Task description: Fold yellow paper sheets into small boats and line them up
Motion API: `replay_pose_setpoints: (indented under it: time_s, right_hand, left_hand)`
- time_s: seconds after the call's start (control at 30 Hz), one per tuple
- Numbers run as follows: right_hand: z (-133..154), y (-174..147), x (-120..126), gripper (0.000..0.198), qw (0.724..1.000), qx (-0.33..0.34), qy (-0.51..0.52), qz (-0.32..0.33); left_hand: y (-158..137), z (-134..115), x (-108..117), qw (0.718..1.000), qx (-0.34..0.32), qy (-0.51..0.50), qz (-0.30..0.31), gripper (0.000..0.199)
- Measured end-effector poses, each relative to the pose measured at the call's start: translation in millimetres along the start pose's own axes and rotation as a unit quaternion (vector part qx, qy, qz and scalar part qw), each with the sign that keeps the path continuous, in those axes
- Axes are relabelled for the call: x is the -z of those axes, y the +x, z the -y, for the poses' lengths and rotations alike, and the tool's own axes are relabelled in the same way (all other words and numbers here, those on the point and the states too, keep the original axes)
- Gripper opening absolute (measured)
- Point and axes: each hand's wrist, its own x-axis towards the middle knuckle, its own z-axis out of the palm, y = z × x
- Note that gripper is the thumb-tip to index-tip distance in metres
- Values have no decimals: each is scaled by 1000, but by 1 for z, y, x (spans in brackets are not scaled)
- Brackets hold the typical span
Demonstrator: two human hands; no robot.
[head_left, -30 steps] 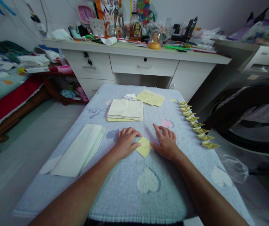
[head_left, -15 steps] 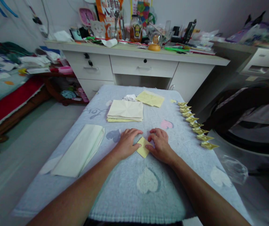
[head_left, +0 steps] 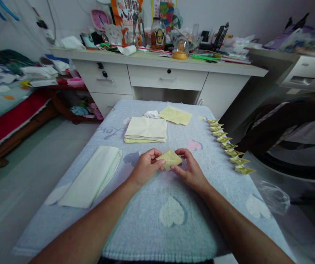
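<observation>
A small folded piece of yellow paper (head_left: 169,159), diamond-shaped, is held up between my two hands above the blue cloth. My left hand (head_left: 148,164) pinches its left corner, thumb on top and fingers curled behind. On the other side, my right hand (head_left: 189,169) grips the right edge with the thumb in front. Beyond them lies a stack of creased cream paper (head_left: 145,129), with yellow sheets at its bottom. One loose yellow sheet (head_left: 175,114) rests behind the stack. Several folded yellow paper boats (head_left: 231,152) form a row along the right edge.
A folded pale green-white sheet (head_left: 91,179) lies at left on the cloth-covered table (head_left: 171,238). Crumpled white paper (head_left: 151,114) sits behind the stack. A white desk (head_left: 168,77) crowded with jars and odds and ends stands behind, and a washing machine (head_left: 303,84) at right.
The yellow paper has gone from flat on the cloth to raised and tilted between both hands. My fingers have moved from lying around it to gripping its sides.
</observation>
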Motion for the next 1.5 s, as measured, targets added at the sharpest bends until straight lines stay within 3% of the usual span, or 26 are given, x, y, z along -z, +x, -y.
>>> replay_pose_setpoints:
  time_s: [0.13,0.33,0.67,0.97,1.07,1.2,1.27,1.33,1.5]
  right_hand:
    - [-5,3,-5,36,986,-61,157,16]
    - [-2,3,-7,24,934,-118,330,63]
    - [-1,3,-8,30,923,-151,351,53]
    - [4,2,-7,32,928,-119,346,68]
    - [4,1,-8,26,947,-104,297,67]
    - [4,1,-4,10,998,-1,67,6]
    - [4,1,-2,5,996,72,-53,6]
    - [2,1,-1,13,983,116,-139,19]
    - [-6,1,-5,32,958,136,-245,54]
  left_hand:
    - [-2,-3,-2,996,38,-85,13,29]
    - [-4,2,-5,992,55,-96,62,33]
    - [-4,6,-6,990,60,-89,94,33]
    - [-3,11,-5,991,54,-95,74,32]
    - [-4,11,-5,997,39,-27,62,26]
    - [-7,6,-5,989,-51,138,-20,24]
    - [-8,3,-6,974,-117,189,-35,24]
    - [-9,0,-6,959,-167,230,-21,18]
    - [-11,2,-3,927,-196,317,31,23]
